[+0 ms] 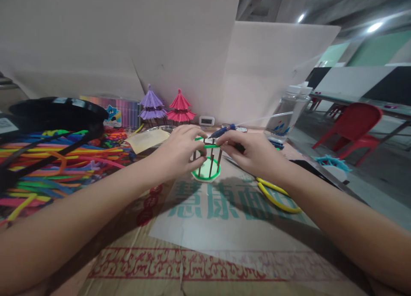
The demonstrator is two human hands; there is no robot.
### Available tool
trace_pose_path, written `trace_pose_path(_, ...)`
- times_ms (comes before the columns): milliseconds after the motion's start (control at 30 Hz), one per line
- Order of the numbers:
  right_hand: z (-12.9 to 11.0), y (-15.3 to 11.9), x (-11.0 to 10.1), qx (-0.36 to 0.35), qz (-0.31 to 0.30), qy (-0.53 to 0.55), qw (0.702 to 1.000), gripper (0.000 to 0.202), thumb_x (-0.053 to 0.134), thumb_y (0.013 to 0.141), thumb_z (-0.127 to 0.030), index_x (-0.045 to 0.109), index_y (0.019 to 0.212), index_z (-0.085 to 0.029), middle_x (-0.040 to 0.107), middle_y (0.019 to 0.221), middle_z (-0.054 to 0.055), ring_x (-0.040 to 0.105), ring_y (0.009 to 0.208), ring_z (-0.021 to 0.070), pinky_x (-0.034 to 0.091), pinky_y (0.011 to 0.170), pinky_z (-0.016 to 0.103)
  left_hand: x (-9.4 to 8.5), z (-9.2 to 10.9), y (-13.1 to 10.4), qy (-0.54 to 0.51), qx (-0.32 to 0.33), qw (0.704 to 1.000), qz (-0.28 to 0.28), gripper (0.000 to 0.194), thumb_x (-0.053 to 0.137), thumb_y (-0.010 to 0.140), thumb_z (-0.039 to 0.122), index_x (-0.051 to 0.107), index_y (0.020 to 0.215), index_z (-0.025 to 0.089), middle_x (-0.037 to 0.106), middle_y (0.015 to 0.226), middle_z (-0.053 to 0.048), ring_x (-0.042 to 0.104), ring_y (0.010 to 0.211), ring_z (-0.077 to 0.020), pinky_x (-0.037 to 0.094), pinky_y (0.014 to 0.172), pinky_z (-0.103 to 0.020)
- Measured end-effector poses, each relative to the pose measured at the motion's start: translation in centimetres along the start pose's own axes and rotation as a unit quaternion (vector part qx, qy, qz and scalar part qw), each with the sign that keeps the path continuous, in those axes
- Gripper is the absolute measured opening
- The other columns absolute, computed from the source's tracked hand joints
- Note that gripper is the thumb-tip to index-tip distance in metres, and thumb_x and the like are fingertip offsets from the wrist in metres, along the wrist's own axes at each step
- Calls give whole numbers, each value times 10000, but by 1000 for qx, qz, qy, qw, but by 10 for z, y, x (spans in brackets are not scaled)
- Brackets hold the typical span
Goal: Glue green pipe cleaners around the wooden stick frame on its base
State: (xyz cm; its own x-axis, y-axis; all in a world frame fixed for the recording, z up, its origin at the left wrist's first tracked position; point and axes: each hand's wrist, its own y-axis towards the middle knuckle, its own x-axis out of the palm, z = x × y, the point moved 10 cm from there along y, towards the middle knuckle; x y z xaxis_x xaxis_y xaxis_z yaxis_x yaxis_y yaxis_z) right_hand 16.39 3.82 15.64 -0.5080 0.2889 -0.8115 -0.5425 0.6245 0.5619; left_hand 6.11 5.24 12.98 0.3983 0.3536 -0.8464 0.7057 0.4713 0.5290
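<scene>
A small pavilion-like frame [210, 162] stands upright on the sheet in front of me. Brown posts rise from its round pale base edged in bright green, and a green ring [211, 146] runs around their tops. My left hand [181, 152] has its fingers curled at the frame's left side, by the ring and posts. From the right, my right hand [244, 150] pinches the edge of the green ring between thumb and fingers. Just behind lies a dark blue pen-like tool [222, 131], partly covered by my right hand.
Colourful pipe cleaners [64, 159] are heaped at left beside a black round object [58, 112]. Purple [152, 103] and pink [180, 105] tiered pavilions stand behind, near a small digital clock [206, 121]. Yellow-handled scissors [279, 197] and a clear bottle [285, 112] are at right.
</scene>
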Motion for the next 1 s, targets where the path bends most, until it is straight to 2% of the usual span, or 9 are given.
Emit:
trace_pose_path(233, 5, 0, -10, 11, 20, 21, 1000, 178, 549, 936, -212, 700, 1026, -182, 741, 860, 41, 609, 654, 134, 408, 615, 254, -6, 0, 2, -67, 23, 997, 36, 112, 660, 903, 318, 733, 898, 233, 635, 1215, -69, 551, 1195, -247, 410, 1033, -452)
trace_pose_path(367, 6, 0, -19, 18, 29, 39, 999, 167, 548, 935, -216, 691, 1015, -183, 754, 918, 53, 655, 734, 158, 458, 659, 268, -7, 5, 1, -69, 35, 996, 45, 119, 673, 899, 331, 734, 876, 232, 634, 1224, -76, 542, 1199, -251, 398, 1033, -461)
trace_pose_path(567, 9, 2, -23, 31, 33, 37, 998, 149, 550, 940, -238, 682, 993, -197, 752, 905, 53, 664, 752, 168, 474, 664, 272, -10, 8, 1, -76, -1, 996, 46, 118, 654, 907, 307, 721, 877, 215, 637, 1213, -79, 537, 1172, -248, 406, 1019, -454)
trace_pose_path(767, 12, 1, -25, 39, 29, 28, 998, 194, 513, 966, -289, 684, 1006, -206, 750, 916, 65, 665, 764, 183, 481, 665, 296, -15, 10, 1, -82, 32, 993, 76, 147, 626, 933, 339, 704, 882, 225, 671, 1141, -51, 551, 1121, -224, 413, 996, -433)
trace_pose_path(1000, 14, 0, -32, 48, 38, 14, 998, 227, 512, 970, -326, 692, 1046, -211, 750, 927, 73, 667, 771, 189, 491, 685, 307, -25, -4, 3, -151, -41, 983, 97, 96, 660, 910, 289, 701, 865, 214, 696, 1026, -42, 593, 1043, -207, 429, 968, -405)
